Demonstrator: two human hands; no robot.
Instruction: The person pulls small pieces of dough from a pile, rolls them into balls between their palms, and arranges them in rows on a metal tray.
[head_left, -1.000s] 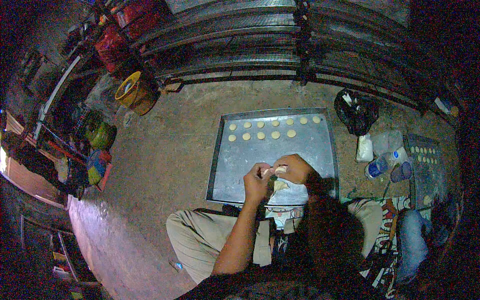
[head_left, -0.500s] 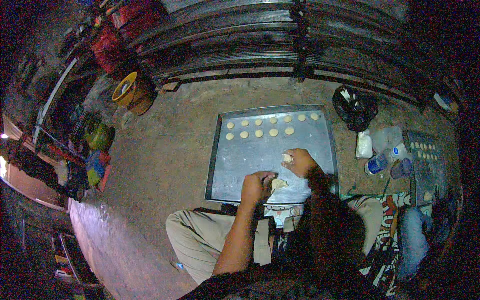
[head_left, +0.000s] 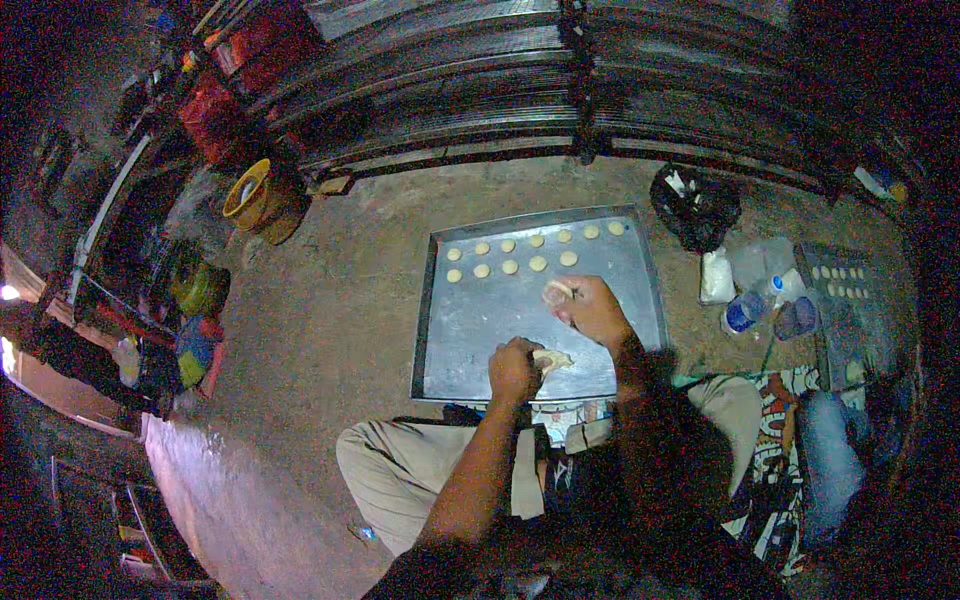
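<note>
A wide metal baking tray (head_left: 470, 325) lies in front of my crossed legs. Two rows of small, flattened pale dough rounds (head_left: 510, 267) line its far side. Over the tray's near half, my left hand (head_left: 514, 372) is closed round a lump of dough (head_left: 553, 360), which sticks out to the right of the fingers. Farther off and to the right, my right hand (head_left: 598, 310) pinches a small dough piece (head_left: 558, 292) between thumb and fingers, just short of the nearer row. The fingers partly cover this piece.
Right of the tray are a black plastic bag (head_left: 695, 210), a white packet (head_left: 717, 277), a blue-labelled container (head_left: 742, 312) and a second tray (head_left: 835, 310) with dough pieces. A yellow bucket (head_left: 250, 197) stands far left. Dark metal racks (head_left: 440, 100) run along the back.
My right hand has moved away from me, toward the dough rows, with its small dough piece. My left hand keeps its lump near the same spot. The view has shifted slightly.
</note>
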